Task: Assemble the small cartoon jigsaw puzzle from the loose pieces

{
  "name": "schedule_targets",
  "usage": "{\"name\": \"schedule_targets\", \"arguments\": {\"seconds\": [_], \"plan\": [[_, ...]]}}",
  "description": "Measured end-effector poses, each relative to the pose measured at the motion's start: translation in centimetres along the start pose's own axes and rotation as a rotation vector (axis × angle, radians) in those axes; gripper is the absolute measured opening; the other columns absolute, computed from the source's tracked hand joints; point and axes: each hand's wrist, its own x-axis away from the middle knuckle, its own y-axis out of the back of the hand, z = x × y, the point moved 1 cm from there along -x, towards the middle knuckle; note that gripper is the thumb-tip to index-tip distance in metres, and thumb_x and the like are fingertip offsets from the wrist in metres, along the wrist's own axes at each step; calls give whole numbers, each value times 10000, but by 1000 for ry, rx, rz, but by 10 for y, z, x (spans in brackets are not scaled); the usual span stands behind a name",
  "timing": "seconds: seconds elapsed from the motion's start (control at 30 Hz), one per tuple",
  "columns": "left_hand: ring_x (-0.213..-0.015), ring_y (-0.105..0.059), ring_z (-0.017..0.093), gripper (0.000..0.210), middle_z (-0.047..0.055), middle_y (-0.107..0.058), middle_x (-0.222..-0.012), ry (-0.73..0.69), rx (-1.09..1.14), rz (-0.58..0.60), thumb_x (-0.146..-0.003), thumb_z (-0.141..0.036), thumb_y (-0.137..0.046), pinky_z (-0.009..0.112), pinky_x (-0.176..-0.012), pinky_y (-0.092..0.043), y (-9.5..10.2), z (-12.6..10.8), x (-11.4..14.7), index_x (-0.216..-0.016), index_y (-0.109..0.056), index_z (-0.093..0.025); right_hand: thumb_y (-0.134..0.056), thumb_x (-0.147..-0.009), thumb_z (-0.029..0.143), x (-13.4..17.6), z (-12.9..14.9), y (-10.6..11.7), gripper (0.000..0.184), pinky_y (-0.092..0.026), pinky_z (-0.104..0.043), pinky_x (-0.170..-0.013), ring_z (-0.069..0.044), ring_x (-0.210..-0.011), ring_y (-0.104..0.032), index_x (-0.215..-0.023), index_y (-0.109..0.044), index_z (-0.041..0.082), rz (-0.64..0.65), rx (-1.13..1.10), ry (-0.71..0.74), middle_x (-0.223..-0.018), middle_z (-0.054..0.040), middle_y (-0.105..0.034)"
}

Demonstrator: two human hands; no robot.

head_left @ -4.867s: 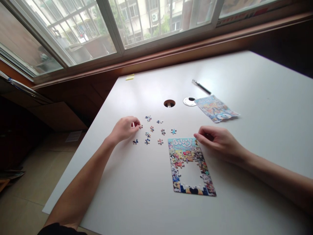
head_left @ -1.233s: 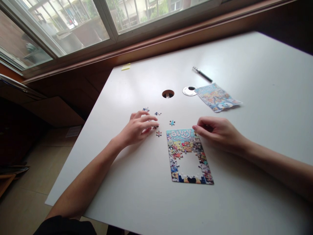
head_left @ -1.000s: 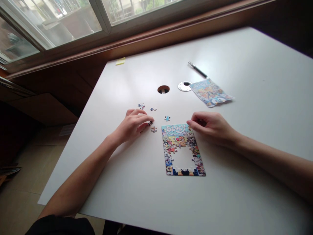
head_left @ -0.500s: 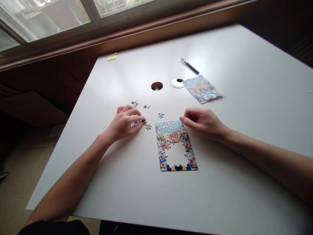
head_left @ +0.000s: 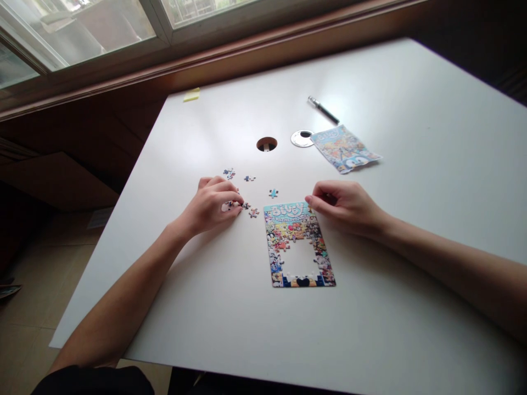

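A partly assembled jigsaw puzzle with a bluish title strip along its top lies flat on the table, with a gap in its middle and lower part. My right hand is closed beside its top right corner, thumb and forefinger pinched at the edge; anything between them is hidden. Left of the puzzle, my left hand curls over several loose pieces, with thumb and forefinger closing around a puzzle piece partly covered by the fingers. A patterned piece lies just right of those fingertips. A blue piece sits above the puzzle.
More loose pieces lie beyond my left hand. A printed picture sheet overlaps a round metal cover; a black pen is behind it. A round hole opens in the white table. A yellow sticker marks the far edge.
The view has shifted slightly, moving the table a little to the right. Both hands stay in nearly the same places, with only slight finger movement at the left.
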Motion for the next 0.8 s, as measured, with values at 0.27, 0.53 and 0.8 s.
{"name": "schedule_targets", "arguments": {"seconds": [0.27,0.53,0.8], "plan": [[-902,-618,172,47,-12,-718,-921,-114,7,-135,-878,-278,-654,381,-910,-377,10,-40,-7,-907,-690,-268,-613,-862,319,1,9,3,148,-436,-363,-761,-199,-758,-544,-754,-559,233,-60,82,229,-760,-35,-631],[-875,-617,162,87,-13,-716,-938,-225,28,-149,-903,-262,-638,366,-862,-404,7,-89,-9,-987,-656,-277,-664,-854,332,15,38,-1,158,-470,-312,-710,-163,-774,-598,-920,-592,208,232,-326,188,-858,-35,-674],[-879,-617,150,169,-10,-710,-973,-249,63,-197,-889,-223,-661,349,-866,-406,1,-93,-9,-1047,-635,-273,-646,-865,271,16,40,-3,129,-484,-296,-678,-151,-775,-599,-921,-553,200,334,-486,100,-859,-30,-642]]}}
